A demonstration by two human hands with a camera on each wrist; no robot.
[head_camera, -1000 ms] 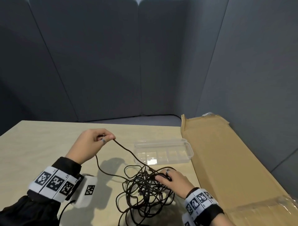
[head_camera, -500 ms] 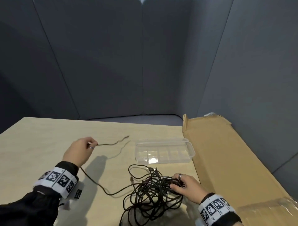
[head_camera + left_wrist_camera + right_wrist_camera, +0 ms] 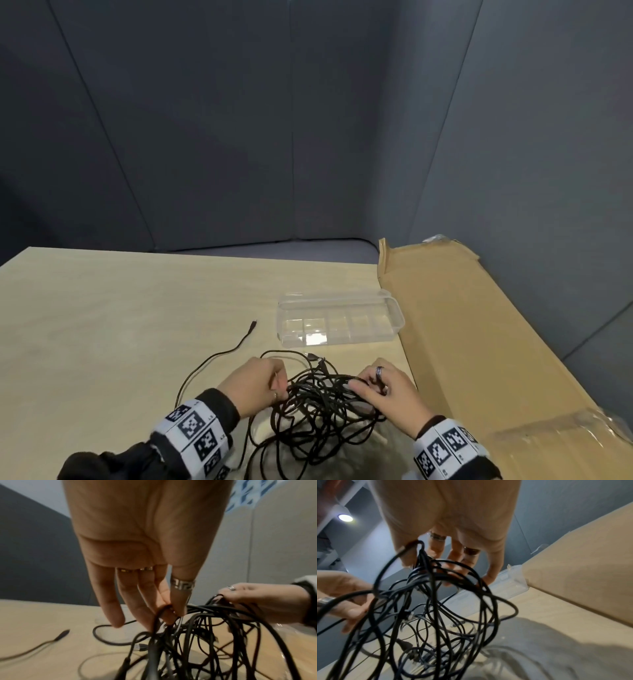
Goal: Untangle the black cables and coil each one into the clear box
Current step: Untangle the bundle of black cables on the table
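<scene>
A tangle of black cables hangs lifted between both hands near the table's front edge. My left hand pinches a strand at the tangle's left side between thumb and finger. At the right side my right hand holds several strands bunched in its fingers. One freed cable end lies stretched on the table to the left. The clear box stands open and without cables just beyond the hands.
A long flat cardboard box runs along the right side of the light wooden table. Grey partition walls close off the back and right. A crumpled clear plastic bag lies under the tangle.
My left hand let go of the stretched cable end, which now lies on the table, and came back right to grasp the tangle. My right hand lifted the bundle.
</scene>
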